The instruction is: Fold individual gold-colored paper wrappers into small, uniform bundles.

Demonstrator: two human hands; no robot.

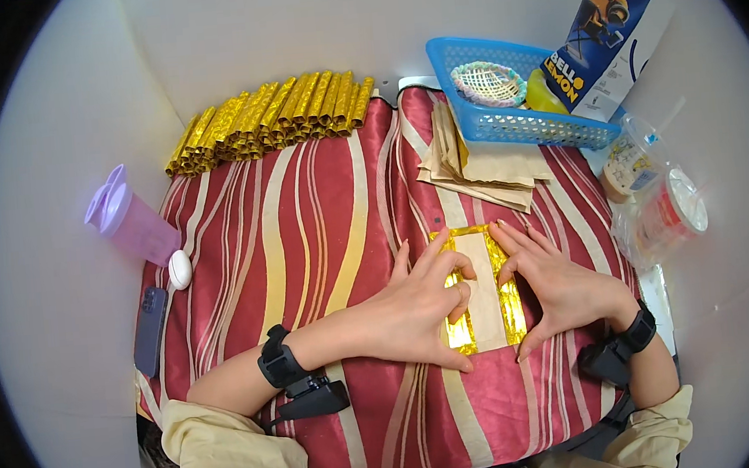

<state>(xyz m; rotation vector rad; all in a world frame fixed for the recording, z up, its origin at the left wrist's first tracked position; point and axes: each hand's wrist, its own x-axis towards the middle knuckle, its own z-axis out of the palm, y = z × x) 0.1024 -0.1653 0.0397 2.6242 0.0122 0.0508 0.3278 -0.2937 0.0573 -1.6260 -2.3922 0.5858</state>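
Note:
A brown paper piece lies on the striped cloth in front of me, with shiny gold foil strips along its edges. My left hand rests over its left side, index fingertip by the far corner and thumb by the near edge. Some fingers of that hand are bent, and it covers part of the left strip. On the other side, my right hand is spread, fingertips touching the far right corner and thumb down beside the near right corner. Neither hand lifts the paper.
Many rolled gold foil tubes are piled at the far left. Brown paper sheets lie before a blue basket. Clear plastic cups stand at right; a purple cup, white oval object and phone sit left.

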